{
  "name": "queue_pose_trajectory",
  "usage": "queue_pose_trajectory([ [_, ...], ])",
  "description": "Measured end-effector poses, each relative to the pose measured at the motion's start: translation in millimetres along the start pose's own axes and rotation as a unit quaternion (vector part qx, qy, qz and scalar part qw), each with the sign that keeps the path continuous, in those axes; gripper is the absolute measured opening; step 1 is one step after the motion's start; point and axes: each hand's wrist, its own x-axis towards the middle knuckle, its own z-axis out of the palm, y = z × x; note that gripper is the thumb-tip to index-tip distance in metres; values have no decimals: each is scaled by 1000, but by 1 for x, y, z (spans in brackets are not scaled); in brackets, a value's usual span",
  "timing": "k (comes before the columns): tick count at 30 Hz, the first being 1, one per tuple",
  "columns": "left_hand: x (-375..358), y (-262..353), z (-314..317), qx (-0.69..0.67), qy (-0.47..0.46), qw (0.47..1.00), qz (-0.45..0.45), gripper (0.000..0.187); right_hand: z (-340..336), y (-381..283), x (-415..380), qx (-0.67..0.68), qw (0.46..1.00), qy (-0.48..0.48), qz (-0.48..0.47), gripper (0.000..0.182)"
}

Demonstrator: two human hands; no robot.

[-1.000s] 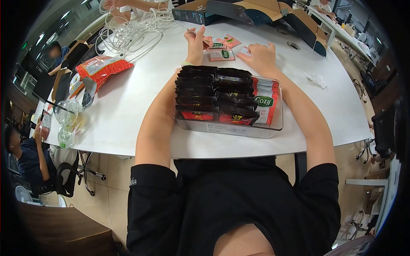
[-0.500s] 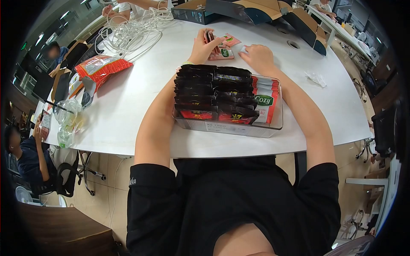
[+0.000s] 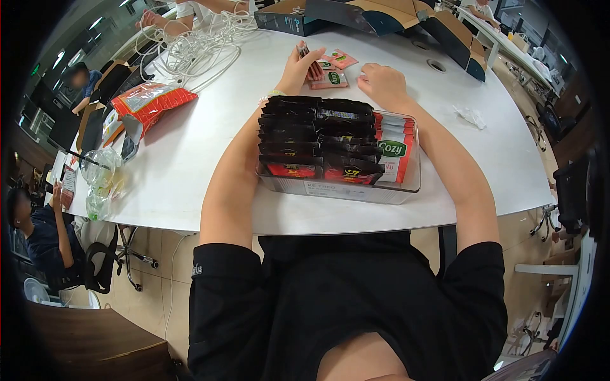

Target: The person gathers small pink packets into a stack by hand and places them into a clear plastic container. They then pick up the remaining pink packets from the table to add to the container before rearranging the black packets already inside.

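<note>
My left hand is closed round a small stack of pink sachets beyond the clear box. Loose pink Cozy sachets lie on the white table just right of it. My right hand rests near them with its fingers curled; what it holds, if anything, is hidden. Between my forearms stands the clear box, filled with two rows of black and red G7 packets and, at its right side, upright Cozy sachets.
White cables, a red bag and a clear plastic bag lie on the left. Open dark boxes stand at the back. Crumpled plastic lies right. Other people sit around.
My left hand has drawn slightly left with its sachets, uncovering more of the loose ones. My right hand's fingers have curled in a little. A person's hand by the cables has shifted left.
</note>
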Motion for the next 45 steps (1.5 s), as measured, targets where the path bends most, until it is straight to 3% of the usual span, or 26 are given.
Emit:
queue_pose_trajectory([
  [7,3,-2,-3,-2,7,1000,-19,54,4,4,2,-28,999,-38,8,21],
  [10,-2,5,-5,-28,22,995,-91,74,9,8,2,-41,998,-38,-11,19],
  [16,11,-5,-20,-127,37,984,-120,56,-10,9,7,-11,998,-66,-1,13],
  [23,6,0,-17,-145,56,979,-132,50,-7,19,9,-16,995,-98,5,15],
  [28,-3,11,-9,-159,53,975,-143,46,1,11,4,60,998,0,-5,16],
  [32,-7,19,-5,-202,-55,960,-186,41,-15,-20,15,237,961,141,-23,18],
  [36,-8,20,-5,-163,-133,953,-218,34,5,-29,9,290,951,94,-60,21],
  [40,-17,25,12,-105,-81,975,-180,30,2,-32,6,270,961,9,-55,23],
  [43,-12,21,2,-135,-118,952,-250,26,1,-35,4,267,960,-23,-85,30],
  [45,-8,16,3,-156,-94,954,-240,30,-1,-39,4,273,956,-30,-107,37],
])
